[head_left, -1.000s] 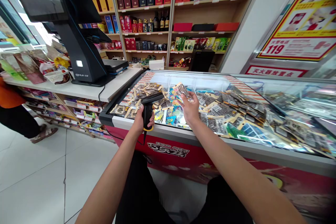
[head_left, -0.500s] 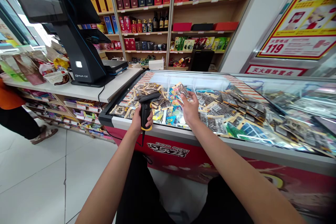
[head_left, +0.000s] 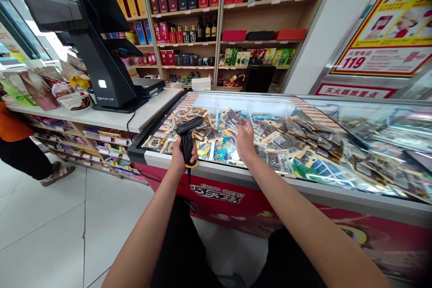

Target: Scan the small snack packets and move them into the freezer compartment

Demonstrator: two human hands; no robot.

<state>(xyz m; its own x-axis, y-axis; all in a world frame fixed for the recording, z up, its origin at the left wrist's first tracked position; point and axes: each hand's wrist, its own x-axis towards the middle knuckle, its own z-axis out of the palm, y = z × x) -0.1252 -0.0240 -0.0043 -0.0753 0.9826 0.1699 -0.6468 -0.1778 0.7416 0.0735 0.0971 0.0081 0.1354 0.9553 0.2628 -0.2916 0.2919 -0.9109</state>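
My left hand (head_left: 183, 155) is wrapped round the handle of a black barcode scanner (head_left: 189, 127) with yellow trim, its head pointing right over the freezer's front edge. A cable hangs from the handle's bottom. In my right hand (head_left: 245, 139) a small snack packet (head_left: 231, 118) is pinched by its right side, above the glass top. Beneath both hands, many similar snack packets (head_left: 281, 141) with dark contents lie spread over the chest freezer (head_left: 216, 168). Blue and yellow wrappers show among them.
A point-of-sale terminal (head_left: 111, 72) stands on the white counter (head_left: 148, 112) at left, beside bags and a paper bowl (head_left: 74, 100). Shelves (head_left: 189, 44) of boxes and bottles rise behind the freezer. A person in orange (head_left: 13, 123) stands at far left.
The packet in my right hand has turned, from a printed light side to a darker side. The scanner in my left hand has shifted slightly and tilted.
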